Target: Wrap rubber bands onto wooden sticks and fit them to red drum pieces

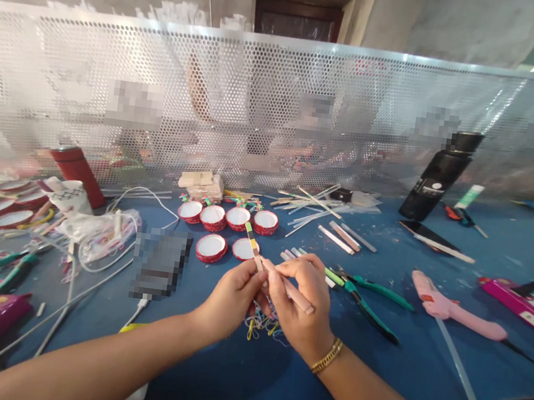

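Note:
In the middle of the head view, my left hand (227, 300) pinches a narrow flat stick (253, 243) with green, yellow and brown bands at its far end. My right hand (311, 291) is closed around a light brown marker pen (301, 297), its tip close to the stick; whether they touch I cannot tell. Beyond my hands stand small red-rimmed round pieces with white faces (211, 246), some stacked. Under my fingers lies a tangle of coloured strings (257, 327). Several more markers (334, 276) lie partly hidden behind my right hand.
Green-handled pliers (372, 299), a pink glue gun (454, 310) and a black bottle (434, 182) are at the right. Left of my hands lie a phone (162, 265) and cables. A red bottle (78, 172) stands farther back. A perforated metal screen (271, 95) bounds the blue table.

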Available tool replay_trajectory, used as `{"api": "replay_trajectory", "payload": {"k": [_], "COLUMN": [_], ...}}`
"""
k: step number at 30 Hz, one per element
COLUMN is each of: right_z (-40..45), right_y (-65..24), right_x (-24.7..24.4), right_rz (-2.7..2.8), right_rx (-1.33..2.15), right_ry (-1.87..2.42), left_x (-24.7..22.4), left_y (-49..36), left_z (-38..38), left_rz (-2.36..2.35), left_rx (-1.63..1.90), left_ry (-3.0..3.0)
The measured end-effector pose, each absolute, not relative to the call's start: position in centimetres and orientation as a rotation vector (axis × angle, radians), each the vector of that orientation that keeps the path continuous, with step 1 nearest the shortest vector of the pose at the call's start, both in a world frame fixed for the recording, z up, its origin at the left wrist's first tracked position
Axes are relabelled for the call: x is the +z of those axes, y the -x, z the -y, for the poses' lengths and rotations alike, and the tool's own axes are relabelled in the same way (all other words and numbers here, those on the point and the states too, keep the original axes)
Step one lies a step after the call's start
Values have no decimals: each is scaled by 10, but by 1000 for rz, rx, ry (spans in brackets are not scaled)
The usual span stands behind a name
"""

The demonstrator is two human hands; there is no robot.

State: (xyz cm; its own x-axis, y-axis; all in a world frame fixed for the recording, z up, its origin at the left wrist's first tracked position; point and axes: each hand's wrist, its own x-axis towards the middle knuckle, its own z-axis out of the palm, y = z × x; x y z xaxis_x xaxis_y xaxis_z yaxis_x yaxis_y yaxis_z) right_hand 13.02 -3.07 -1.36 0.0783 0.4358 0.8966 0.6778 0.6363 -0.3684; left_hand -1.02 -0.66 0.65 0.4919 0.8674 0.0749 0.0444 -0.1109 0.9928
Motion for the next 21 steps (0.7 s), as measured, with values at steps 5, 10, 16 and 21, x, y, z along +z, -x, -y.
{"api": "replay_trajectory", "payload": {"k": [5,10,16,21], "right_z": [31,32,30,32], "right_y": [-131,-128,-130,-130], "right_x": [-13,-15,-13,-12], "right_rz": [1552,1585,1556,1562], "right_rx": [-218,-221,-243,-236], "right_ry": [939,928,953,934], "left_x": [6,6,6,4], "left_y": [10,10,9,10], "left_z": [7,7,5,5], "left_rz": [-818,-843,-825,-813], "left_rx": [852,851,845,843], "left_ry": [-1536,-1539,-1526,-1528]}}
